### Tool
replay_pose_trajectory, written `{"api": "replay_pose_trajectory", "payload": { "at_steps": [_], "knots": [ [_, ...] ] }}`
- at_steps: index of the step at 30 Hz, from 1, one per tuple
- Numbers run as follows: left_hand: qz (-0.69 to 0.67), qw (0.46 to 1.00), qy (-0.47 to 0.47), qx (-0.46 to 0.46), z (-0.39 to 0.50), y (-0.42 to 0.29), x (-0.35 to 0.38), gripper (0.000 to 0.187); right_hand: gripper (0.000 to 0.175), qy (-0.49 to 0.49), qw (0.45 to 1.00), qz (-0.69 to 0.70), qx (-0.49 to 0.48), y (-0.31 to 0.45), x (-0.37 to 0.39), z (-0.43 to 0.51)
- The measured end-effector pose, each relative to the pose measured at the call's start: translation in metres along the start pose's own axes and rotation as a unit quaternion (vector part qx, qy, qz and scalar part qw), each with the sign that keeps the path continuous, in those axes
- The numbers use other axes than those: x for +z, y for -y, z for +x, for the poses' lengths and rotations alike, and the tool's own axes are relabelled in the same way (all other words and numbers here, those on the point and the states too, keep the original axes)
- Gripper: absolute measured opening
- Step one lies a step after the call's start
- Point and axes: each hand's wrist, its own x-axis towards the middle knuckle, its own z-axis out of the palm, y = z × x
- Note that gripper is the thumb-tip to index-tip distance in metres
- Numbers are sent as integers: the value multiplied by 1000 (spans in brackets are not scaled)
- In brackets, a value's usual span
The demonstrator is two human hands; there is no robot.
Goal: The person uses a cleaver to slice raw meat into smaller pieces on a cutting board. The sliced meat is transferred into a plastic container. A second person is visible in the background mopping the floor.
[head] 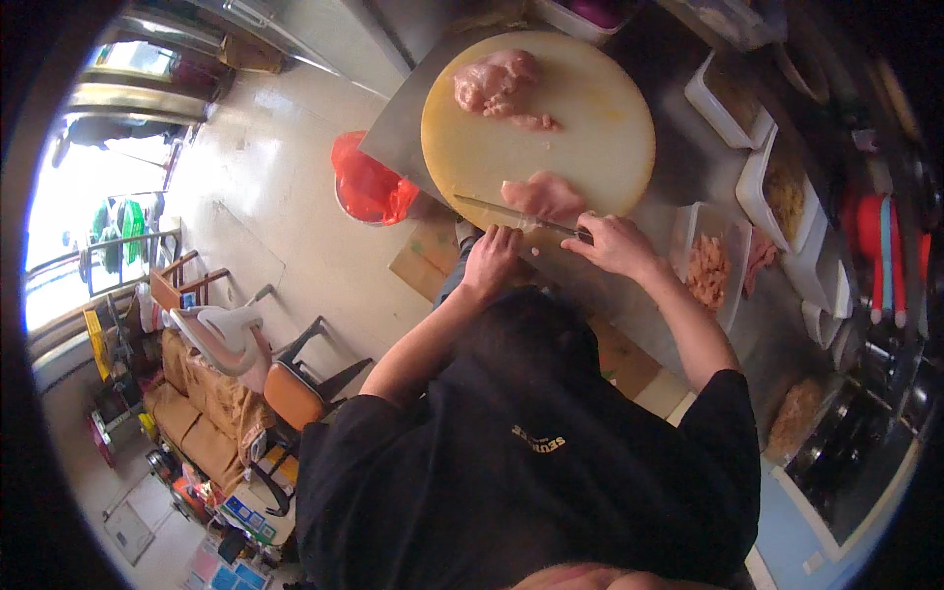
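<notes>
A round cutting board [590, 140] lies on a metal counter. My right hand [618, 245] grips the handle of a knife [509, 212], whose blade points left across the board's near edge. Just beyond the blade lies a flat piece of raw meat [544, 195]. My left hand [493, 257] is at the near edge of the board with its fingers curled; a thin whitish scrap seems pinched at the fingertips, close to the blade. A larger heap of raw meat [495, 80] with small bits beside it rests on the board's far part.
Right of the board stands a clear plastic container [684, 234] of cut meat strips. White tubs [745, 184] of food line the counter's right side. A bin with a red bag [372, 184] stands on the floor left of the counter; chairs are farther left.
</notes>
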Motion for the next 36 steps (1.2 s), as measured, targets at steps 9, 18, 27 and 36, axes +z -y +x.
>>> {"api": "replay_pose_trajectory", "payload": {
  "at_steps": [9, 18, 27, 36],
  "knots": [
    [-20, 999, -13, -42, 1, -7, -4, 38, 41, 56, 993, -104, 24, -26, -15, -26],
    [-18, 1000, -2, -21, -5, 7, 1, 26, 41, 64, 977, -173, 109, -47, -77, -104],
    [-10, 1000, 21, 12, -12, 8, -3, 19, 44, -10, 995, -43, 86, -10, -37, -60],
    [-32, 999, 21, -37, -20, 8, -4, 16, 44, 59, 998, -38, 2, -5, -6, 9]
  ]
}}
